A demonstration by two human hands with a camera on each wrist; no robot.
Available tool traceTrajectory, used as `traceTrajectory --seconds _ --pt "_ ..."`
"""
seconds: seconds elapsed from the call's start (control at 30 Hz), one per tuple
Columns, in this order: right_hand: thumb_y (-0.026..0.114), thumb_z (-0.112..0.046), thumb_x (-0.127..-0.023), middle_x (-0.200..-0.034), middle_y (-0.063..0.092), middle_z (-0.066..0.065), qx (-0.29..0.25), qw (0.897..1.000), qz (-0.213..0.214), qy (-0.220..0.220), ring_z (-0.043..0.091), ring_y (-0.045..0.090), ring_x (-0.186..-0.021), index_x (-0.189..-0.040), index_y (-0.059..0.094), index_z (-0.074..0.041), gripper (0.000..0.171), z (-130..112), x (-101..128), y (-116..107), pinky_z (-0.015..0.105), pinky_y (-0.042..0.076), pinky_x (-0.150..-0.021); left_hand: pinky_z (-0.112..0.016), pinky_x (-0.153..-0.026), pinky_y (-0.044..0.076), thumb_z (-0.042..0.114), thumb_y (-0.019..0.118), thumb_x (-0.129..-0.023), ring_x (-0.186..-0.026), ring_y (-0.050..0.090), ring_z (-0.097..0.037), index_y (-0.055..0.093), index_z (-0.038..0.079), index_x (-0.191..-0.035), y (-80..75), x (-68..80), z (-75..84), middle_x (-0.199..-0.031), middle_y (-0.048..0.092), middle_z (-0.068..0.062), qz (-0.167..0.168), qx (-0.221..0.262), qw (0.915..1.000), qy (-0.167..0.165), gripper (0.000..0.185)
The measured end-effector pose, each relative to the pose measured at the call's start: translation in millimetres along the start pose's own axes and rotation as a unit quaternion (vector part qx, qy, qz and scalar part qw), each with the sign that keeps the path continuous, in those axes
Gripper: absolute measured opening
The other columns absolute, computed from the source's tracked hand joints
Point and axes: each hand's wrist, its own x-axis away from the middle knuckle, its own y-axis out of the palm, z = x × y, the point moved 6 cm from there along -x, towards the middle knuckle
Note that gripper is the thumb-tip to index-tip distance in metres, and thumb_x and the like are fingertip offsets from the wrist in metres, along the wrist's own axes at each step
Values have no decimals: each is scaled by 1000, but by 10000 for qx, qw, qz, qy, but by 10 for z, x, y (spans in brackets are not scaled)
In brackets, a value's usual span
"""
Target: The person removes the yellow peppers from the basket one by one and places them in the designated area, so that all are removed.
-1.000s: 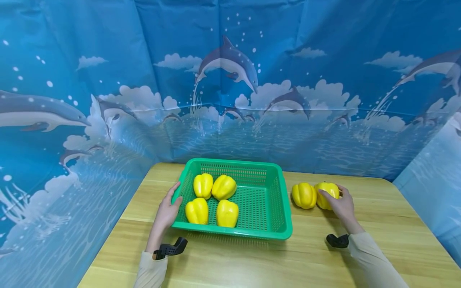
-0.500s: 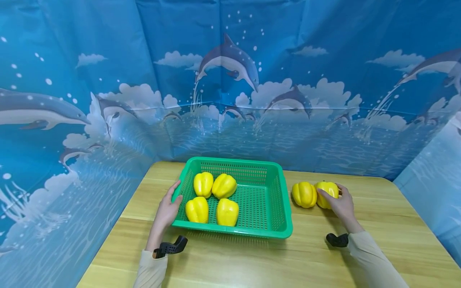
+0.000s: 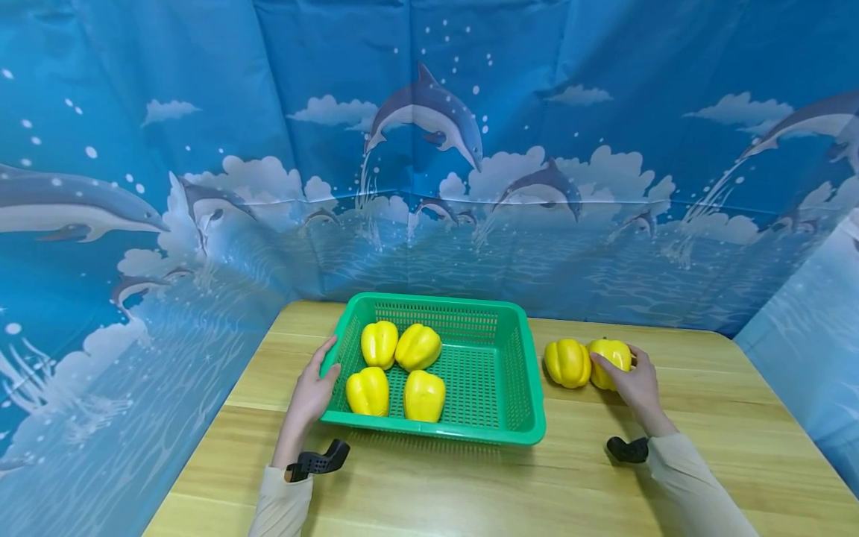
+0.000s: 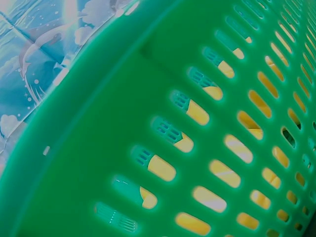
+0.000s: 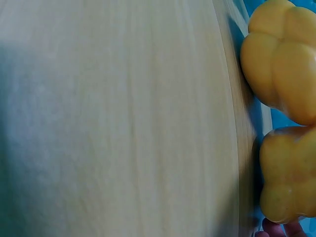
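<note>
Right hand [image 3: 636, 388] grips the 3 o'clock pepper [image 3: 609, 362]; left hand [image 3: 310, 394], fingers straight, touches the basket [image 3: 530, 388] rim at 9 o'clock.

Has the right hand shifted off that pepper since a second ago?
No. The right hand still rests on the yellow pepper, same spot beside the green basket.

Two yellow bell peppers [image 5: 284, 52] [image 5: 289, 173] touching, at right edge of the pale wooden bench [image 5: 123, 118]; fingertips [image 5: 276, 229] touch the lower pepper.
</note>
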Motion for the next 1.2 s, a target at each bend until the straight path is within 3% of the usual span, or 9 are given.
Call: traceTrajectory --seconds 0.8,1.03,1.2 --pt "59 -58 -85 -146 15 34 -94 9999 52 50 48 25 -128 -149 6 5 105 13 28 -35 57 30 -100 -63 -102 24 18 42 -102 -135 24 -42 27 25 -151 -6 18 14 -153 22 -15 32 -30 10000 -17 51" --pt "60 -56 -86 -144 22 32 -133 9990 386 -166 46 28 -126 -150 12 3 99 -38 56 -81 56 31 -98 -63 -101 24 17 42 -102 -134 24 -43 27 24 -151 3 13 7 -154 22 -15 8 -69 10000 16 51" --pt "62 -53 -86 -143 25 29 -41 9965 715 -429 45 24 -128 -149 20 -1 92 -145 91 -129 56 27 -98 -63 -101 24 18 41 -103 -135 24 -42 26 25 -151 3 8 0 -154 22 -14 -10 -29 10000 -19 51"
